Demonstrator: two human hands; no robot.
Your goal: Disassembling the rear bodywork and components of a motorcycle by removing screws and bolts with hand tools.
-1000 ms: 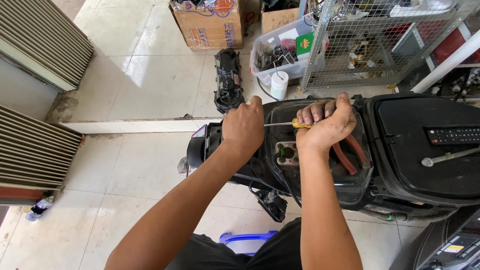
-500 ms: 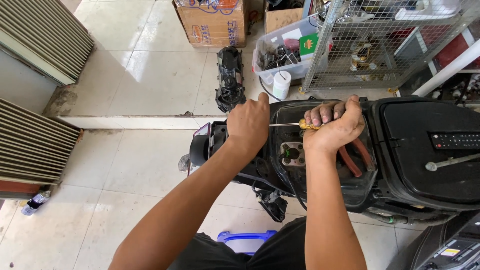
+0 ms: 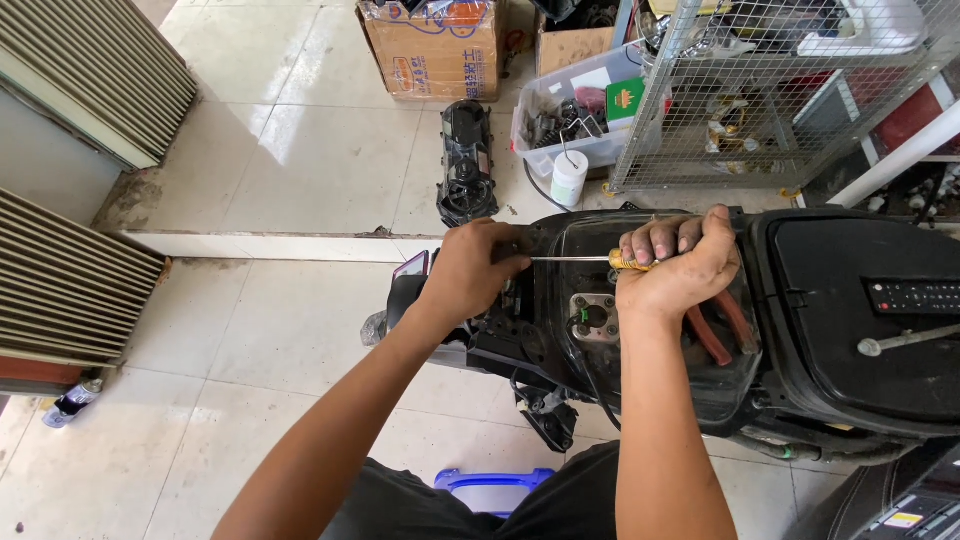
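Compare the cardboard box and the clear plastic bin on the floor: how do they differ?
The cardboard box is brown and opaque; the plastic bin is clear, so its contents show through the wall. The box sits further left, apart from the wire cage; the bin stands right against it. A white cup stands by the bin, not the box. Both rest on the tiled floor, open-topped.

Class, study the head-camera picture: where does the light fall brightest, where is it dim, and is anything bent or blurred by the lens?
Head view: daylight glares off the pale floor tiles at the top; the black scooter body stays dark, with little detail. The left hand, right hand and yellow-handled screwdriver are sharp. The wide lens bows the wire cage near the edge.
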